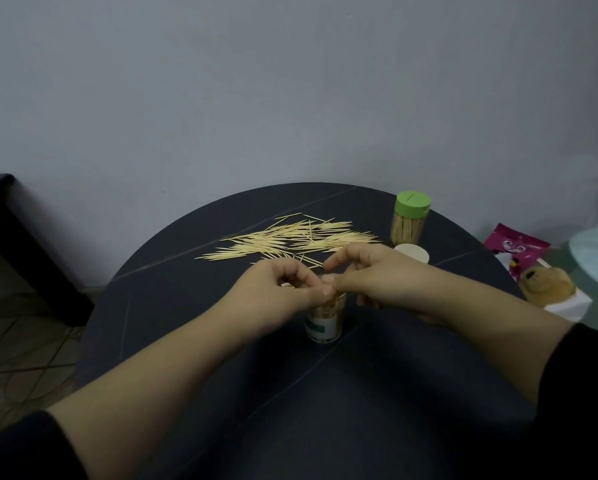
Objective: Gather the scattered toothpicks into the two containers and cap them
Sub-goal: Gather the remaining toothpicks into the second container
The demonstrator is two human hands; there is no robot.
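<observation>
You face a round dark table (pixel 193 341) against a pale wall. At its centre stands an open toothpick container (pixel 323 323) with a white-and-teal label, upright and holding toothpicks that poke above its mouth.

Both of your hands meet just over that mouth. Your left hand (pixel 283 289) has its fingers curled inward, its grip pinching a small bunch of toothpicks (pixel 285 284). Your right hand (pixel 370 275) is curled too, its fingertips down at the container's rim against the left thumb. Whether its grip pinches any toothpicks, I cannot tell.

Beyond your hands lies the scattered toothpicks pile (pixel 290 237), spread flat across the far half of the table. At the far right stands a second container with a green cap (pixel 410 218), full and closed. A pale loose cap (pixel 412 253) rests just beside it.

Off the table's right edge sit a pink packet (pixel 515 247) and something brown and fuzzy (pixel 547 282).
</observation>
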